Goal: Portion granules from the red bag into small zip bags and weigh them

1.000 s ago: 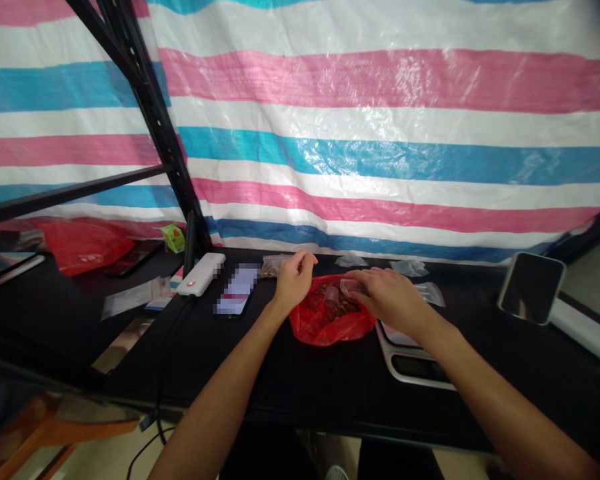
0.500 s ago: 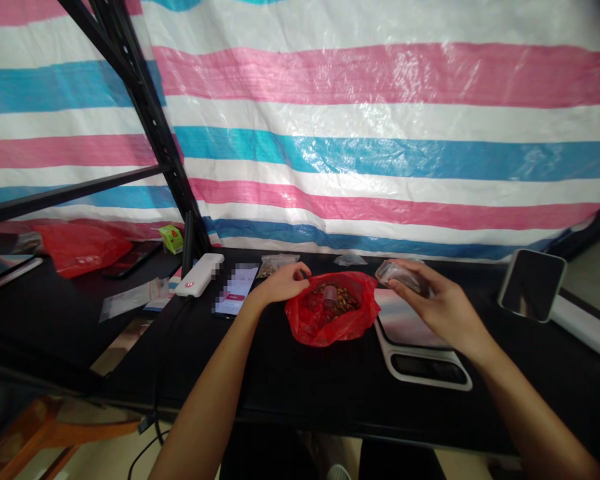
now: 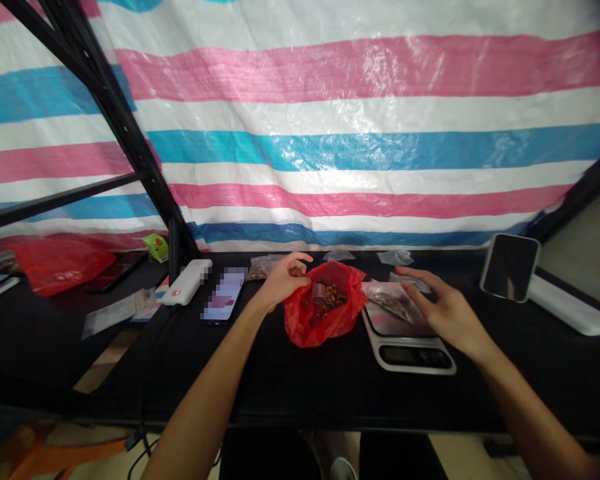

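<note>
Your left hand (image 3: 281, 285) is hovering at the left rim of the open red plastic bag (image 3: 325, 333), its fingers half curled and its thumb reaching the rim; whether it is pinching the plastic, you cannot tell from this view. The red plastic bag is sitting on the black surface (image 3: 300, 393), its mouth gaping upward and showing small brown pieces (image 3: 336, 297) with 1 clear cup (image 3: 319, 291) lying among them.

Your right hand (image 3: 447, 308) is spreading open above the right side of the scale (image 3: 452, 364), its fingertips pointing toward the clear pouch (image 3: 391, 303). That pouch is lying on the weighing plate and holding small pieces; whether your fingertips are touching it is unclear. The scale is standing just right of the red plastic bag.

Behind your left hand, a filled clear packet (image 3: 258, 268) is resting near the smartphone (image 3: 226, 297), and the white power bank (image 3: 188, 283) is lying farther left. 2 crumpled clear bags (image 3: 396, 257) are lying near the striped sheet (image 3: 380, 153).
</note>
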Demonstrator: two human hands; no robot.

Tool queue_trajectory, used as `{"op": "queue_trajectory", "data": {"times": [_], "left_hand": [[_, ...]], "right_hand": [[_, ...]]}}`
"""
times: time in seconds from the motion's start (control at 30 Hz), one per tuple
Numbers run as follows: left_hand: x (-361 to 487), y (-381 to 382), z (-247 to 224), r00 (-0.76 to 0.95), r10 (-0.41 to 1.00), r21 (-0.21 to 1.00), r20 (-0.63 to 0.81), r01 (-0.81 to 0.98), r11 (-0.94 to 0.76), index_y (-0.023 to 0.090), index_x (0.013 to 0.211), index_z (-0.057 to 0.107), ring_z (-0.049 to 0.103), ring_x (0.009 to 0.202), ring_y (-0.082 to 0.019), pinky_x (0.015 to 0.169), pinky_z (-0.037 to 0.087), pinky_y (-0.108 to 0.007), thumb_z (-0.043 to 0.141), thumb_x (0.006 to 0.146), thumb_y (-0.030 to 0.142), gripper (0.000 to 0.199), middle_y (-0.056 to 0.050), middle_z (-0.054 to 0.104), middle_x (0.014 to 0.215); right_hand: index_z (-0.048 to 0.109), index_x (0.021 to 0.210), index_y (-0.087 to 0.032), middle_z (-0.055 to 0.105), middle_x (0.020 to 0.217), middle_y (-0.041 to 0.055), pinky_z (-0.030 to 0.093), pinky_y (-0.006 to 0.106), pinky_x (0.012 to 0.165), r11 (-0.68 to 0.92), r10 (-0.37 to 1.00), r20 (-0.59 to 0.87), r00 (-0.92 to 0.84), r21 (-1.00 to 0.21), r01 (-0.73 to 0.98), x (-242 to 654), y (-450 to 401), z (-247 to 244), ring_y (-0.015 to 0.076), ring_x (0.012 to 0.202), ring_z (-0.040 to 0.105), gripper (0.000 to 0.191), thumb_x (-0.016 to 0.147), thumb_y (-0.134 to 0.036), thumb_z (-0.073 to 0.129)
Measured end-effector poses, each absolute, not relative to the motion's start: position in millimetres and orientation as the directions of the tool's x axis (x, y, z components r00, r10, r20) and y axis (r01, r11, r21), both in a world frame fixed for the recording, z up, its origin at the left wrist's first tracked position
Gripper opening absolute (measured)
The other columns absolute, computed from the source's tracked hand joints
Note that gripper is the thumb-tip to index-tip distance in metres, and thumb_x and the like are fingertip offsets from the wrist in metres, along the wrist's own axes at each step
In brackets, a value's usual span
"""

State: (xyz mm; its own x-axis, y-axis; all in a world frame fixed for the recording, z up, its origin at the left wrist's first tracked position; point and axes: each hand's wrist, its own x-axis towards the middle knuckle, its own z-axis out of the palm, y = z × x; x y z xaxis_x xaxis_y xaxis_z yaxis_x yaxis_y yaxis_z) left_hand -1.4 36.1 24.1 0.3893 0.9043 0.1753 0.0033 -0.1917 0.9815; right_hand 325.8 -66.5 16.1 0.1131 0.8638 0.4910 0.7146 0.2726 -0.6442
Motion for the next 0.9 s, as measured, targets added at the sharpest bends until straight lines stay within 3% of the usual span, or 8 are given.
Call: {"op": "queue_trajectory", "data": {"times": [0.2, 0.33, 0.43, 0.5, 0.9], "left_hand": [[-3, 46, 18, 0.215, 0.947, 0.971, 0.238, -0.024, -0.239, 0.022, 0.103, 0.065, 0.05, 0.063, -0.01, 0.059, 0.039, -0.022, 0.069, 0.072, 0.016, 0.032, 0.005, 0.054, 0.077], [-9, 49, 16, 0.04, 0.87, 0.83, 0.492, 0.279, -0.482, 0.021, 0.095, 0.064, 0.049, 0.064, -0.012, 0.064, 0.042, -0.025, 0.057, 0.082, 0.012, 0.018, 0.004, 0.05, 0.073], [-12, 44, 18, 0.11, 0.748, 0.596, 0.655, 0.534, -0.6, 0.022, 0.096, 0.066, 0.054, 0.072, -0.013, 0.073, 0.045, -0.028, 0.05, 0.089, 0.009, 0.022, -0.001, 0.059, 0.09], [-13, 39, 19, 0.168, 0.71, 0.506, 0.683, 0.592, -0.627, 0.023, 0.098, 0.067, 0.055, 0.072, -0.013, 0.075, 0.046, -0.029, 0.048, 0.091, 0.009, 0.023, -0.002, 0.061, 0.098], [-15, 40, 18, 0.162, 0.663, 0.484, 0.731, 0.563, -0.67, 0.022, 0.097, 0.066, 0.056, 0.072, -0.012, 0.071, 0.045, -0.027, 0.049, 0.091, 0.006, 0.024, -0.001, 0.059, 0.095]], "right_hand": [[0.075, 0.109, -0.025, 0.077, 0.117, 0.0077, 0.049, 0.049, 0.113, 0.166, 0.71, 0.54, 0.453, -0.753, 0.637, 340, -67, -10, 0.0304, 0.118, 0.07, 0.036, 0.096, -0.055, 0.06], [0.076, 0.105, -0.025, 0.077, 0.115, 0.0092, 0.046, 0.055, 0.114, 0.102, 0.669, 0.51, 0.541, -0.784, 0.612, 349, -72, -22, 0.0342, 0.119, 0.068, 0.036, 0.095, -0.057, 0.06], [0.075, 0.104, -0.027, 0.076, 0.114, 0.0073, 0.044, 0.056, 0.115, 0.081, 0.664, 0.504, 0.553, -0.783, 0.617, 352, -75, -22, 0.0343, 0.119, 0.067, 0.034, 0.096, -0.056, 0.059], [0.075, 0.104, -0.027, 0.076, 0.114, 0.0072, 0.044, 0.055, 0.115, 0.079, 0.679, 0.506, 0.532, -0.771, 0.632, 351, -77, -21, 0.034, 0.12, 0.067, 0.034, 0.096, -0.055, 0.059], [0.076, 0.098, -0.028, 0.077, 0.108, 0.0088, 0.049, 0.05, 0.105, 0.156, 0.689, 0.586, 0.426, -0.694, 0.703, 351, -76, -24, 0.0333, 0.112, 0.068, 0.032, 0.096, -0.054, 0.059]]}}
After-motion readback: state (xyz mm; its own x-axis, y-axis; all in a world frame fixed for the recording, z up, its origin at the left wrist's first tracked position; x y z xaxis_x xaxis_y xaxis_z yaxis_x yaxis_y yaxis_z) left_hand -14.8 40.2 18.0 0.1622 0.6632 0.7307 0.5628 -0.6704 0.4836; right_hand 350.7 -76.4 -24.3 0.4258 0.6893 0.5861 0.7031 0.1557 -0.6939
